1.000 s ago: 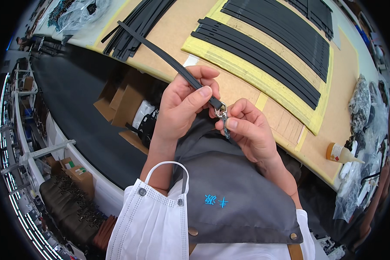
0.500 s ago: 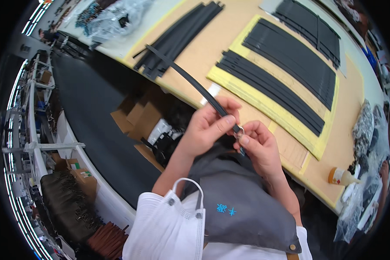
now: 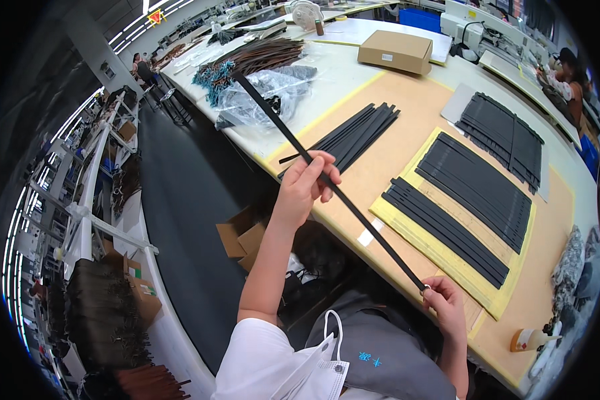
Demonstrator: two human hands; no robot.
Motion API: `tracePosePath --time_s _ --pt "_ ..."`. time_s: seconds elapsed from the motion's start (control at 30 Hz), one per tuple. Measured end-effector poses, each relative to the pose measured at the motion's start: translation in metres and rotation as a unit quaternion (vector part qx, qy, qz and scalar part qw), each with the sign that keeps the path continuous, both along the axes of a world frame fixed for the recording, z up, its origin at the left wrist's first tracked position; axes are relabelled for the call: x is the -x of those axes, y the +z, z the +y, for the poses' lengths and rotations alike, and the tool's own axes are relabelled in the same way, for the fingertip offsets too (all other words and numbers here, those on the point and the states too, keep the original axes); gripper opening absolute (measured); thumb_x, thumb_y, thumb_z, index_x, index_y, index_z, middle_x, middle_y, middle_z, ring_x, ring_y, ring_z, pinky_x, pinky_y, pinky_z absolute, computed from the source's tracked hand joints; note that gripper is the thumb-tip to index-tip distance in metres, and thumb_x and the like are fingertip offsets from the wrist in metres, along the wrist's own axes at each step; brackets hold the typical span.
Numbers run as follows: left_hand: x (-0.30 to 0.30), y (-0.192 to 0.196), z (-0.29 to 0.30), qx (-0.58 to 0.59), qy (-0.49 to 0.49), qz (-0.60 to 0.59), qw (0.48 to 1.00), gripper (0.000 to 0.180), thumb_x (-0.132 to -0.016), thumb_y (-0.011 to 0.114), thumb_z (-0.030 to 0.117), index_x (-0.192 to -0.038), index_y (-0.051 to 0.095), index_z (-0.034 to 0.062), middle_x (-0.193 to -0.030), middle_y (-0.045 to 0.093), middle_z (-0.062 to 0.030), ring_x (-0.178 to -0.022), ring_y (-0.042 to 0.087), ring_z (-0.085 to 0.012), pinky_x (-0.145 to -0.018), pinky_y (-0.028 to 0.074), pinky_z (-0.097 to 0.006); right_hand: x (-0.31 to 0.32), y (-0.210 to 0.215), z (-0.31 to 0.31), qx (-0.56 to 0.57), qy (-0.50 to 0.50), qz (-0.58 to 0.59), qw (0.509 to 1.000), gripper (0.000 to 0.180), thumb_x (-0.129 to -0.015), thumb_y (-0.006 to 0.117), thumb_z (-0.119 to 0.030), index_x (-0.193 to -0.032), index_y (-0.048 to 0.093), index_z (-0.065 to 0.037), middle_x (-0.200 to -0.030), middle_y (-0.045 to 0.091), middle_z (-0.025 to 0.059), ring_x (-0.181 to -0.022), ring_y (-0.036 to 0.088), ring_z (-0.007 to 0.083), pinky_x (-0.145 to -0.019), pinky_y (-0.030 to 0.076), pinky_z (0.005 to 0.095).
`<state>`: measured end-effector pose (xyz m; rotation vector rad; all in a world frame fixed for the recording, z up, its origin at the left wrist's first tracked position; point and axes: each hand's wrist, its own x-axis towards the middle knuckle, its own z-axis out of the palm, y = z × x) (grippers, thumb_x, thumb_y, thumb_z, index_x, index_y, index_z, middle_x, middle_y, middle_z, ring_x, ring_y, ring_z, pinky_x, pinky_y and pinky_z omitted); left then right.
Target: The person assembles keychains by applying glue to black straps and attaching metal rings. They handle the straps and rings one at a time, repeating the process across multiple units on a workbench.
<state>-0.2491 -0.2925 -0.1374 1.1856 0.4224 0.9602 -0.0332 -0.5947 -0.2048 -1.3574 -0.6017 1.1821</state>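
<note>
A long black strap (image 3: 372, 225) stretches diagonally between my two hands. Partway along it, my left hand (image 3: 304, 187) is closed, its fingers round the strap, whose free end rises past it to the upper left. My right hand (image 3: 446, 307) pinches the lower end, where a small metal ring (image 3: 425, 288) shows at the fingertips. On the tan tabletop beyond my left hand lies a fanned bundle of black straps (image 3: 365, 137). Black strips sit in a narrow row (image 3: 447, 230) and a wider row (image 3: 475, 189) on a yellow-edged board (image 3: 397, 213).
More black strips (image 3: 501, 137) lie at the table's far right. A cardboard box (image 3: 395, 52) and clear plastic bag (image 3: 263, 93) rest toward the back. Near the right edge is a glue-like bottle (image 3: 528, 340). Shelving (image 3: 80, 227) runs along the left, with open cartons (image 3: 237, 233) under the table.
My hands have moved apart, the left sliding up and away along the strap, the right staying at the ring end. The strap is now drawn straight, and the view has tilted up.
</note>
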Motion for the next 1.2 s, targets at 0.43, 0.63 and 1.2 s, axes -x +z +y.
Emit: tracePosePath --time_s 0.43,0.63,1.2 --pt "0.050 -0.042 -0.031 0.072 0.020 0.052 0.996 0.032 -0.103 0.047 0.032 -0.115 0.055 0.0032 -0.092 0.065 -0.0098 -0.075 0.060 -0.0125 -0.068 0.050 -0.027 0.044 -0.001 0.006 0.096 0.283 0.115 0.947 0.026 -0.094 0.055 -0.003 -0.120 0.055 0.004 -0.103 0.066 0.0088 -0.086 0.064 0.0122 -0.080 0.052 0.0264" --pt "0.018 -0.009 -0.080 -0.071 -0.140 0.042 0.987 0.035 -0.100 0.053 0.012 -0.133 0.043 0.0023 -0.108 0.061 -0.0069 -0.098 0.058 -0.0124 -0.089 0.047 -0.030 0.081 0.018 0.050 -0.016 0.158 0.097 0.983 0.027 -0.096 0.052 -0.001 -0.123 0.052 0.002 -0.103 0.064 0.0097 -0.084 0.062 0.0121 -0.078 0.052 0.0269" --pt "0.029 0.049 -0.120 -0.187 -0.292 0.393 0.852 0.021 -0.096 0.050 0.006 -0.113 0.061 0.0005 -0.060 0.053 -0.0009 -0.053 0.049 -0.0056 -0.050 0.040 -0.022 0.025 0.110 0.083 -0.251 0.113 0.040 0.961 0.028 -0.105 0.041 -0.032 -0.106 0.057 -0.009 -0.102 0.064 0.0034 -0.095 0.056 0.0119 -0.081 0.042 0.0264"
